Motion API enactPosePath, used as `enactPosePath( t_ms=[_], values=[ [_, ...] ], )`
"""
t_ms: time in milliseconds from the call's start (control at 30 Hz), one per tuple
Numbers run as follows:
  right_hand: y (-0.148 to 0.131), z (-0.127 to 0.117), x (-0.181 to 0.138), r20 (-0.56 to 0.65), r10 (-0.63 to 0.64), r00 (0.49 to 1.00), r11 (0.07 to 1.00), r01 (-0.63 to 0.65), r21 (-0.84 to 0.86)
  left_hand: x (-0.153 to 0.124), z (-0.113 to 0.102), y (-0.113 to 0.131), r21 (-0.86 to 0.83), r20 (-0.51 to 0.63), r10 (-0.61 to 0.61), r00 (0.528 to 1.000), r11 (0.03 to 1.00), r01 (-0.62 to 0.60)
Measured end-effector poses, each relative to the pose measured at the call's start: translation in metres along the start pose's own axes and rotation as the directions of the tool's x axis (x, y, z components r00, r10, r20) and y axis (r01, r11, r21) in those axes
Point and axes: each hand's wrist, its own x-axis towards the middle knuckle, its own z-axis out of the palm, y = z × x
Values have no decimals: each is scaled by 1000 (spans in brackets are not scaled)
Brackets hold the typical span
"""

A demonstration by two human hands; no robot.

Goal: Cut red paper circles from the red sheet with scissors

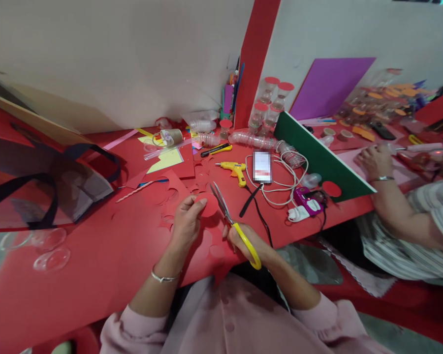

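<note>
Desk [107,265], red and wide, runs under everything, with a green board [313,160] standing well off to the right and red paper scraps [177,189] lying loose just beyond the left grip [187,219]. Both grips work over its near part: the right grip [252,237] is wrapped about the yellow handles of the scissors [245,240], while the left grip has thumb and fingers pinched together on a flat red disc [209,207]. The scissors are the longest thing held, their long axis slanting forward and leftward from the right grip, so that the blades [227,212] stand between the two grips and run along the right-hand rim of the disc rather than square across it. A narrow wedge parts the blades towards their tips. The disc lies to the left of the right grip and a little farther out, pinched by its left side, which leaves the rim facing the scissors uncovered. Nearer of the two is the left grip, which touches the disc; the right one meets it, if at all, only through the blades, and whether the closer edge touches that rim or sits just beside it, I cannot tell
</note>
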Motion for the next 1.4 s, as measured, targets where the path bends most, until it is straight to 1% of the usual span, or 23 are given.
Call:
enactPosePath(
  t_ms=[200,300,367,400,467,533,567,633,733,800,867,933,1000,1033,1067,1133,1233,1300,1400],
  values=[
    [-1,1,0,-16,20,1000,999,-20,-34,-2,2,1,-36,-12,-19,1000,999,18],
    [4,3,0,-18,2,1000,1000,-2,1,-2,2,1,-31,-7,-9,1000,999,9],
    [7,3,-1,-49,-7,999,998,10,59,-1,0,0,-3,-6,-3,1000,1000,3],
    [7,3,0,-84,12,996,996,-5,91,-1,-1,0,19,-1,-11,1000,1000,11],
    [3,1,3,-202,94,975,988,-67,140,-1,-2,-2,79,38,-66,997,995,63],
    [-5,-2,9,-343,171,924,978,-118,169,0,-2,-6,134,96,-136,986,983,122],
    [-9,-4,14,-405,181,896,977,-117,177,0,-1,-8,152,122,-154,981,979,135],
    [-16,-8,26,-501,158,851,981,-75,182,1,0,-12,169,169,-156,973,977,128],
    [-18,-13,44,-573,110,812,988,-27,152,1,0,-16,200,235,-120,965,977,72],
    [-14,-16,53,-595,103,797,991,-29,134,-1,0,-18,268,277,-108,955,963,32],
    [-7,-20,57,-601,111,792,991,-45,124,-3,1,-18,380,278,-82,957,924,-31],
    [-1,-23,58,-584,121,803,991,-60,123,-5,3,-19,528,256,-15,967,840,-127],
    [5,-26,58,-558,128,820,989,-67,128,-6,4,-20,654,246,66,967,725,-215],
    [8,-27,58,-551,130,824,989,-68,131,-5,4,-21,695,247,90,965,678,-241],
    [11,-28,59,-551,131,824,989,-69,133,-4,4,-22,715,247,101,964,652,-252],
    [17,-30,62,-563,140,815,988,-78,133,0,1,-26,706,238,104,966,664,-246],
    [28,-33,68,-581,162,798,985,-90,150,8,-5,-32,621,218,112,969,750,-227],
    [33,-35,72,-581,166,796,983,-84,166,12,-8,-35,580,207,113,972,786,-215],
    [33,-36,73,-586,146,797,985,-64,158,14,-10,-33,554,211,80,974,812,-187]
  ],
)
